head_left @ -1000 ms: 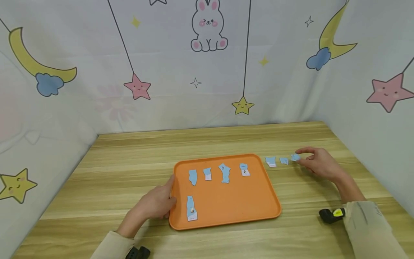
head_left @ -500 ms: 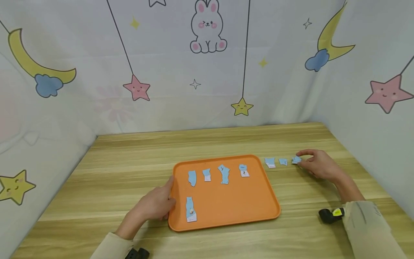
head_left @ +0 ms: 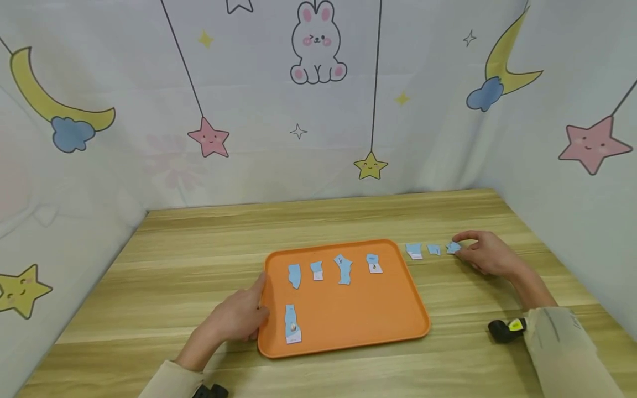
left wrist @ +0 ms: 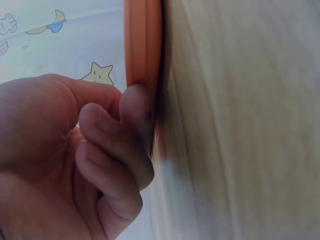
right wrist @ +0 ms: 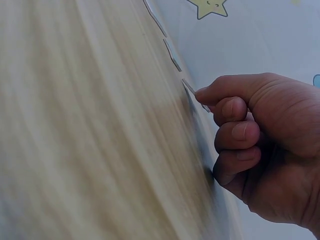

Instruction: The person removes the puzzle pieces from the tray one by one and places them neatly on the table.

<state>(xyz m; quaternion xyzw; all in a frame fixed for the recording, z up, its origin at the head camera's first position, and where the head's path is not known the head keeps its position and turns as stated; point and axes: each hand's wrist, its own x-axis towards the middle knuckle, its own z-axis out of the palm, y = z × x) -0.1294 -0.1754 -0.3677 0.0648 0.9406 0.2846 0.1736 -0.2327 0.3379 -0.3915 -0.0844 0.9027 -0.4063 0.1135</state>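
L hand [head_left: 238, 314], fingers curled, grips the orange tray [head_left: 355, 312] at left & R hand [head_left: 486, 254], nearly closed, pinches the rightmost blue pc [head_left: 452, 248] on the table [head_left: 199, 237], beside 2 other pcs [head_left: 434, 250].

Tray [head_left: 348, 315]: smooth plastic, semi-matt. Bench [head_left: 219, 235]: wood-grain, smooth w/ slight sheen. Puzzle pcs [head_left: 345, 272]: card-like, smooth. Backdrop [head_left: 254, 83]: matt cloth, sl. creased.

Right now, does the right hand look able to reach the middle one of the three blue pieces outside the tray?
Probably yes: the right hand is near and nothing covers the middle piece, though that hand pinches the rightmost piece.
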